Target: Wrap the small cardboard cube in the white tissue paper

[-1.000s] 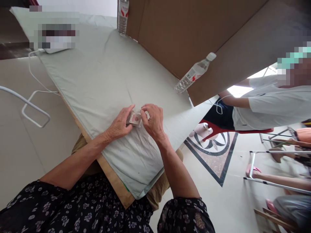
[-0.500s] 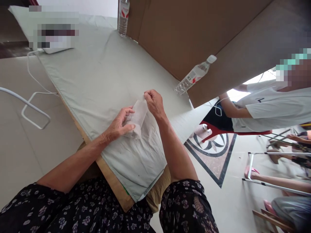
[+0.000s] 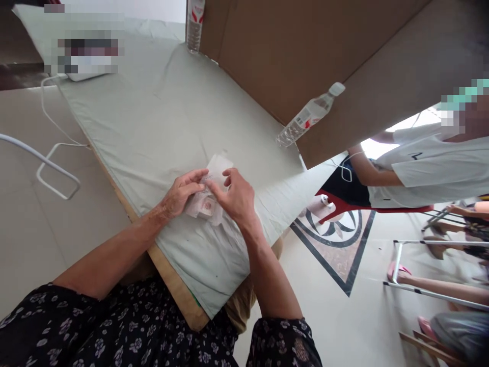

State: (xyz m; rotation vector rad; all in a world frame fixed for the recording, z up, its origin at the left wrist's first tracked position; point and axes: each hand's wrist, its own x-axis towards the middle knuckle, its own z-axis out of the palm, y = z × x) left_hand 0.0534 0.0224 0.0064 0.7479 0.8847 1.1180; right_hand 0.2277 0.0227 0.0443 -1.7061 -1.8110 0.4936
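A thin, translucent white wrapper (image 3: 218,167) lies crumpled on the cloth-covered table near its front corner. Within or under its lower part shows a small pale block with a reddish mark (image 3: 207,206); whether it is a box, I cannot tell. My left hand (image 3: 182,193) rests at the wrapper's left side, fingers stretched out and thumb apart from them. From the right, my right hand (image 3: 237,194) reaches over it, thumb touching the wrapper and fingers bent but apart from the thumb. Parts of the wrapper are hidden under my fingers.
A water bottle (image 3: 311,114) leans by a large brown cardboard panel (image 3: 267,66); a second bottle (image 3: 194,28) stands farther back. A white cable (image 3: 49,122) hangs off the left edge. At right a person in a white shirt (image 3: 431,163) sits on a red chair.
My right hand has come down and toward me, off the wrapper's far corner and onto its middle. My left hand has shifted slightly left. The wrapper is lower and flatter, with the reddish mark now showing.
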